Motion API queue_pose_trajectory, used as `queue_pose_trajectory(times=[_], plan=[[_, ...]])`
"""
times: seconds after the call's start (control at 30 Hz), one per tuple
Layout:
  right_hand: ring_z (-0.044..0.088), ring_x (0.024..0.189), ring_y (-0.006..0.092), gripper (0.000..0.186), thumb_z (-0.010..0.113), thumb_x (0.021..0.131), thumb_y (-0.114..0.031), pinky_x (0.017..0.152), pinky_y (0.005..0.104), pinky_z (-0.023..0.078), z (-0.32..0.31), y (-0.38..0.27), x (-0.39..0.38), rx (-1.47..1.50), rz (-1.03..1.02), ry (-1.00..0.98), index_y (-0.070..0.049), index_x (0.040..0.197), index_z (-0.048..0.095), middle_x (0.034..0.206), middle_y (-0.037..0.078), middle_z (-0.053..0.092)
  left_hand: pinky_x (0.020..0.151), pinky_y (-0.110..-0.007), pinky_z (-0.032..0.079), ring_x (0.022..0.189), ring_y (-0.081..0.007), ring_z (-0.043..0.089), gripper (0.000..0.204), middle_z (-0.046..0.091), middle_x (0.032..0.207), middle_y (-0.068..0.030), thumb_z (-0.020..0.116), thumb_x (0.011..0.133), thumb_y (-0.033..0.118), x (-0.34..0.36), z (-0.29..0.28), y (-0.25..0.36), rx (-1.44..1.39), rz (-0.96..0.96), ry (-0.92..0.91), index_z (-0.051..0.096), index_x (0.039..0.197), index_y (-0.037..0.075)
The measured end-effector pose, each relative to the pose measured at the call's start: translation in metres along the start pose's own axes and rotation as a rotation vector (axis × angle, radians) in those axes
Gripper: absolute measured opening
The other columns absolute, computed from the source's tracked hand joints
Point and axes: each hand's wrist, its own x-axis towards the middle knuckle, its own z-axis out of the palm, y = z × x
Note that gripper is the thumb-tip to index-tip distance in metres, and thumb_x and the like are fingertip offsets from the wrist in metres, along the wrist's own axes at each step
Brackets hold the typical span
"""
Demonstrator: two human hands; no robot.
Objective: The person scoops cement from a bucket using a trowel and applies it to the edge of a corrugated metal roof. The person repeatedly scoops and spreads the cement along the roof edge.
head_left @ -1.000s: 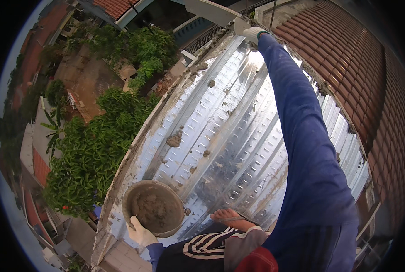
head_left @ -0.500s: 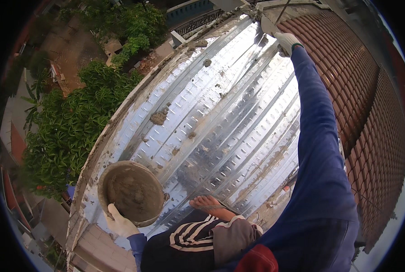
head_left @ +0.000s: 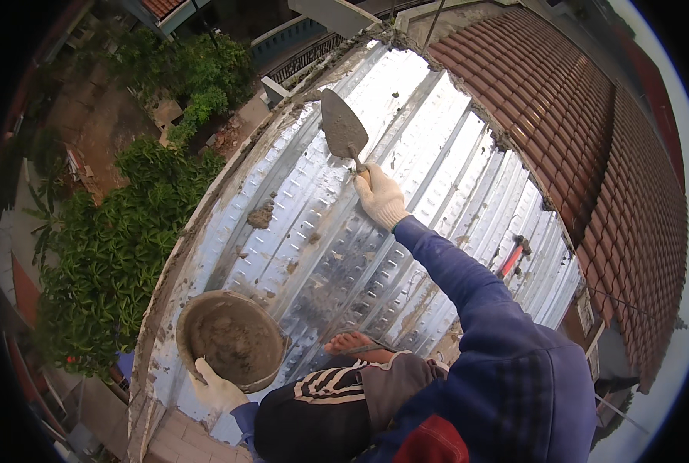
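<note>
While the left hand [head_left: 219, 392] pinches the bucket's [head_left: 264, 315] rim, I'd guess to steady it on the ribbed metal sheeting [head_left: 352, 258], the right hand [head_left: 381, 198] wraps the handle of a trowel [head_left: 341, 127], blade outstretched above the sheeting. Lumpy grey-brown mortar [head_left: 229, 347] sits inside the bucket.

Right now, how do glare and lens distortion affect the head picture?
Head view: glare whitens the far part of the metal sheeting; the tiled roof curves toward the rim; corners are black; the trowel and right hand look reasonably sharp.

Right hand [head_left: 381, 201] forward, fingers [head_left: 364, 187] seemingly curled.
</note>
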Motion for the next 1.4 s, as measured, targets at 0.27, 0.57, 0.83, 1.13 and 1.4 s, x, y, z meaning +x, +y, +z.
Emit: queue_pose_trajectory(times=[0.27,0.57,0.83,1.13,1.4], plan=[[0.080,0.102,0.0497,0.047,0.068,0.109,-0.042,0.091,0.0577,0.062,0.020,-0.087,-0.091,-0.384,-0.328,-0.360,-0.008,0.142,0.064,0.108,0.025,0.083,0.101,-0.038,0.061,0.109,-0.0217,0.077,0.046,0.081,0.131,-0.0141,0.066,0.118,0.032,0.004,-0.031,-0.023,-0.352,-0.063,0.010,0.074,0.144,-0.005],[0.081,0.076,0.0405,0.034,0.073,0.110,-0.040,0.068,0.0543,0.065,0.129,-0.210,-0.191,-0.753,-1.148,-0.547,-0.007,0.115,0.073,0.085,0.020,0.079,0.130,-0.044,0.044,0.153,-0.0355,0.063,0.054,0.072,0.158,-0.0208,0.074,0.112,0.037,0.009,-0.027,-0.055,-0.315,0.048,-0.028,0.074,0.151,0.000],[0.083,0.097,0.0434,0.038,0.064,0.113,-0.034,0.085,0.0560,0.066,0.135,-0.231,-0.212,-1.055,-1.046,-1.009,0.000,0.116,0.081,0.097,0.024,0.082,0.131,-0.046,0.043,0.156,-0.0382,0.060,0.056,0.071,0.158,-0.0225,0.075,0.112,0.039,0.011,-0.041,-0.076,-0.431,0.094,-0.085,0.073,0.152,0.000],[0.082,0.076,0.0379,0.050,0.056,0.117,-0.045,0.073,0.0477,0.068,0.139,-0.186,-0.271,-0.668,-0.615,-1.354,0.000,0.124,0.075,0.095,0.024,0.081,0.127,-0.043,0.047,0.153,-0.0346,0.062,0.062,0.074,0.154,-0.0228,0.075,0.112,0.043,0.020,-0.052,-0.093,-0.383,0.094,-0.057,0.073,0.151,-0.004],[0.074,0.073,0.0199,0.055,0.059,0.115,-0.051,0.065,0.0379,0.063,0.122,-0.162,-0.251,-0.237,-0.191,-1.429,-0.006,0.145,0.071,0.097,0.012,0.076,0.104,-0.037,0.056,0.113,-0.0193,0.073,0.049,0.082,0.126,-0.0113,0.066,0.118,0.036,0.020,-0.061,-0.096,-0.451,-0.057,0.095,0.076,0.138,-0.008]])
